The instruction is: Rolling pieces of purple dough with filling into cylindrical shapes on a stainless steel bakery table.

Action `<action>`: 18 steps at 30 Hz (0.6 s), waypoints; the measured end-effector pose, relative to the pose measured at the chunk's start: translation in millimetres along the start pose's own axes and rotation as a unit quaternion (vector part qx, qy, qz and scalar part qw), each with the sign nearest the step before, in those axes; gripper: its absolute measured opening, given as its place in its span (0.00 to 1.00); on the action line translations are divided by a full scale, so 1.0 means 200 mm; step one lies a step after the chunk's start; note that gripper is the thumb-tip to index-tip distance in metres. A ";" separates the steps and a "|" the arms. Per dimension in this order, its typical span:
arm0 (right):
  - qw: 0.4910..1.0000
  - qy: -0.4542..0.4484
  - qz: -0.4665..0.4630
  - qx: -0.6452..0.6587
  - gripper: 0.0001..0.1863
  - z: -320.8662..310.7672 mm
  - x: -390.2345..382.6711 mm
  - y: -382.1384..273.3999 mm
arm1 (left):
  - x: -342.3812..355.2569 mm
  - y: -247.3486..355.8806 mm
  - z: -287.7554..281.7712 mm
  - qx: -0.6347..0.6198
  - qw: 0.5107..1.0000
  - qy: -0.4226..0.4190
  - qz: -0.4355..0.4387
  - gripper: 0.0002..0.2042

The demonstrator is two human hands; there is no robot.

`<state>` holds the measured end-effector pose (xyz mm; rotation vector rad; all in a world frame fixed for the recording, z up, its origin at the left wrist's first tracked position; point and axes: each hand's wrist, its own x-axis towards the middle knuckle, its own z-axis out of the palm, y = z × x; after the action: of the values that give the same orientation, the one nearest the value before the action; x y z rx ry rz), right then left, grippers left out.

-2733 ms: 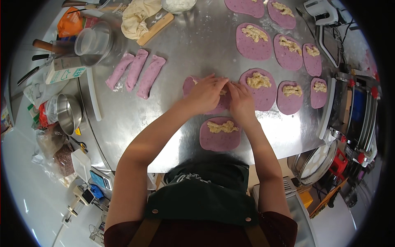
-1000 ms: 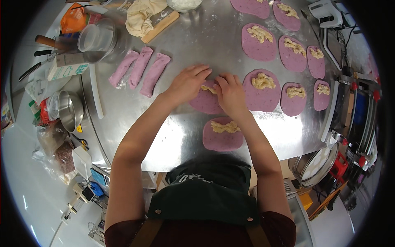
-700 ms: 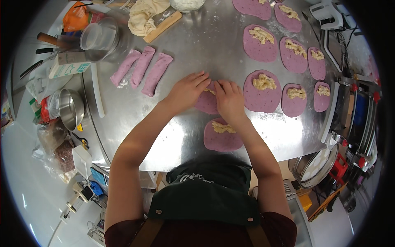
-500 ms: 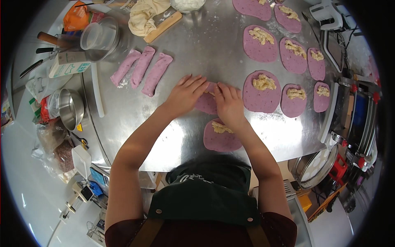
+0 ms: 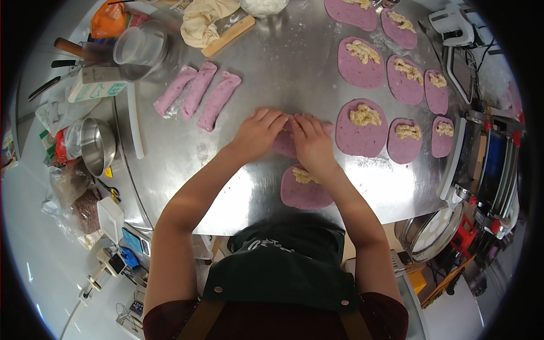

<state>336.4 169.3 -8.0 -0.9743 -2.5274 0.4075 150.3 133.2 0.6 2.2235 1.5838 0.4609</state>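
A purple dough sheet [image 5: 285, 145] lies on the steel table between my hands, its far edge folded over toward me. My left hand [image 5: 259, 135] curls its fingers on that edge, and my right hand [image 5: 311, 143] grips it close beside, the fingertips nearly meeting. Most of the sheet is hidden under the hands. Nearer to me rests another flat dough oval [image 5: 306, 195] with pale yellow shredded filling [image 5: 305, 175] on it. Left of my hands, three rolled dough logs [image 5: 219, 101] lie side by side at a slant.
To the right, several flat dough ovals [image 5: 361, 139] carry filling. A wooden rolling pin [image 5: 229, 35], a cream cloth [image 5: 199, 25] and a bowl of white powder [image 5: 264, 5] lie at the back. A white strip [image 5: 135, 122] and a steel bowl [image 5: 97, 146] are at the left.
The far edge of the dough between my hands has been folded further over, and its bit of visible filling is now covered. The whole view has shifted slightly.
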 end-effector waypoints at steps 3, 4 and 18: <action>0.998 0.030 0.056 0.023 0.19 -0.03 0.05 0.01 | 0.06 0.01 -0.01 0.018 0.996 0.088 0.009 0.19; 0.998 0.030 0.056 0.023 0.19 -0.03 0.06 0.02 | 0.06 -0.01 0.00 0.019 0.996 0.088 0.009 0.19; 0.997 -0.001 0.045 0.062 0.19 -0.04 0.08 0.02 | 0.04 -0.10 -0.05 -0.145 0.983 0.104 -0.042 0.13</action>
<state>331.5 184.6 1.5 -1.0427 -2.4337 0.5866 132.6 148.0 0.7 1.9336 1.5858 0.8635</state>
